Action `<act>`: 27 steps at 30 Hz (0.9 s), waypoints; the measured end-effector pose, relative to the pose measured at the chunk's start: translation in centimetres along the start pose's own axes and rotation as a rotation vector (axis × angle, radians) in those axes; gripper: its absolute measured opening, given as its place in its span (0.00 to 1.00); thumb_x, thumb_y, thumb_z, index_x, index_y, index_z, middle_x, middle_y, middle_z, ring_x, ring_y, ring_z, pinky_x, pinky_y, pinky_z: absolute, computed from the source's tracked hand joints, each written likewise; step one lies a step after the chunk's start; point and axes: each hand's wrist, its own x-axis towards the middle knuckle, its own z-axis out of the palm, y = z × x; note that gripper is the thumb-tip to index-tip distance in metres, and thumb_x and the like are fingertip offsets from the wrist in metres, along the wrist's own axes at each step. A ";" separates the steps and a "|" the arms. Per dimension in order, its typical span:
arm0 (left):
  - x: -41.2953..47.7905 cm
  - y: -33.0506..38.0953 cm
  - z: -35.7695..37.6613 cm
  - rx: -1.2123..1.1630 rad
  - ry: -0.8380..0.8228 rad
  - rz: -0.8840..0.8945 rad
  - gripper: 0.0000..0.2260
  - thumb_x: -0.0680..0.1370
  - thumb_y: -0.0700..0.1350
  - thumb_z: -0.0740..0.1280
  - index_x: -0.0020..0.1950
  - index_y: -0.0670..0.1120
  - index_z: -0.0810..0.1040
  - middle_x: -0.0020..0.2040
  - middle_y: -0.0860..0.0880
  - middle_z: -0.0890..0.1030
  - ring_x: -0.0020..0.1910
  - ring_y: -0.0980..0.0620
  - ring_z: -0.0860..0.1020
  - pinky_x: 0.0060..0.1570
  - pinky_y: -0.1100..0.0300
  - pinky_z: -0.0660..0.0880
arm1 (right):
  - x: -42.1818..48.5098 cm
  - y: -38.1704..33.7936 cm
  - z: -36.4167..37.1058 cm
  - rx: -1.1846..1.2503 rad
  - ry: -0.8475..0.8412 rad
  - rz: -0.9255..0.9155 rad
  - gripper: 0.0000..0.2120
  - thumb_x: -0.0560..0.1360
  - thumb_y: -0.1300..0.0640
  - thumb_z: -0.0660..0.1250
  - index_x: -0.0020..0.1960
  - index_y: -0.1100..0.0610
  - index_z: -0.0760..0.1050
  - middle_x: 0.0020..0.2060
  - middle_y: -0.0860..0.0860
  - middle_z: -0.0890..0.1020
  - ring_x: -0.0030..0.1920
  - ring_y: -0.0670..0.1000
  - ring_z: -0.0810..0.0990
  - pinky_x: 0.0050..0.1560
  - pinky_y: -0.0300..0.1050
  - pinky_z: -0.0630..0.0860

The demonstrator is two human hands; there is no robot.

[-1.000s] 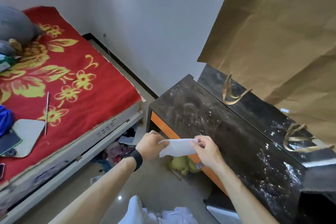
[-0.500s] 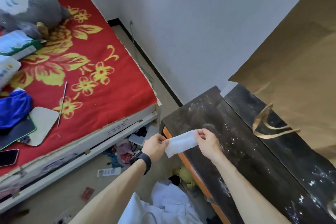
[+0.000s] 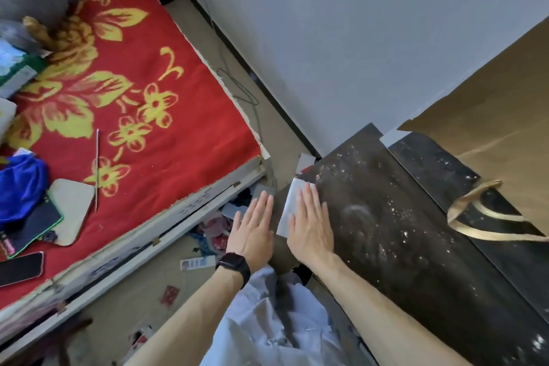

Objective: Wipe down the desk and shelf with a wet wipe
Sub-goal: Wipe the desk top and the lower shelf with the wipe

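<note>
Desk (image 3: pixel 401 232): dark top, white specks all over. Wet wipe (image 3: pixel 288 206) lies flat on desk top, near far-left corner. Right hand (image 3: pixel 310 226) palm down on wipe, fingers straight and close together, pressing it to desk; wipe's left strip is uncovered. Left hand (image 3: pixel 252 229) at desk's left edge, fingers straight, holding nothing; contact with desk unclear. Black watch (image 3: pixel 234 264) on left wrist. Brown paper bag (image 3: pixel 490 128) at desk's far-right side. Bed (image 3: pixel 178 98) left of desk.
</note>
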 end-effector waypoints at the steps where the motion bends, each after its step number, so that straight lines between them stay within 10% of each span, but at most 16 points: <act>1: 0.5 -0.8 0.1 0.085 -0.050 0.060 0.31 0.83 0.49 0.53 0.78 0.51 0.34 0.79 0.54 0.35 0.79 0.52 0.38 0.77 0.44 0.45 | -0.1 -0.6 1.2 -0.024 0.011 0.011 0.30 0.83 0.49 0.45 0.81 0.63 0.49 0.81 0.58 0.50 0.81 0.56 0.47 0.78 0.60 0.55; 6: 2.7 -6.6 0.3 0.321 -0.072 0.356 0.28 0.81 0.52 0.51 0.81 0.50 0.51 0.81 0.53 0.48 0.78 0.53 0.52 0.73 0.40 0.62 | 2.1 -1.9 4.5 -0.078 0.058 0.092 0.33 0.83 0.44 0.45 0.81 0.63 0.46 0.81 0.58 0.49 0.81 0.56 0.45 0.79 0.59 0.47; 16: 4.2 -8.6 -0.6 0.442 -0.091 0.564 0.27 0.83 0.54 0.51 0.81 0.47 0.53 0.81 0.50 0.52 0.79 0.50 0.53 0.74 0.43 0.51 | -6.2 4.4 6.0 -0.040 0.109 0.492 0.34 0.82 0.43 0.47 0.81 0.61 0.48 0.81 0.56 0.52 0.81 0.55 0.52 0.78 0.63 0.53; 23: 4.0 -8.0 -0.9 0.432 -0.094 0.534 0.26 0.83 0.55 0.51 0.80 0.47 0.57 0.80 0.50 0.57 0.78 0.50 0.57 0.73 0.43 0.52 | 2.3 -2.1 5.3 -0.053 0.096 0.048 0.31 0.84 0.43 0.42 0.82 0.58 0.41 0.82 0.54 0.43 0.81 0.53 0.40 0.79 0.62 0.46; 27: 4.1 -7.7 -1.2 0.437 -0.097 0.527 0.26 0.83 0.55 0.50 0.80 0.47 0.58 0.80 0.51 0.56 0.78 0.50 0.57 0.74 0.43 0.51 | 5.7 1.7 2.9 -0.016 0.106 0.232 0.29 0.85 0.45 0.41 0.81 0.53 0.36 0.81 0.48 0.38 0.80 0.48 0.35 0.79 0.62 0.38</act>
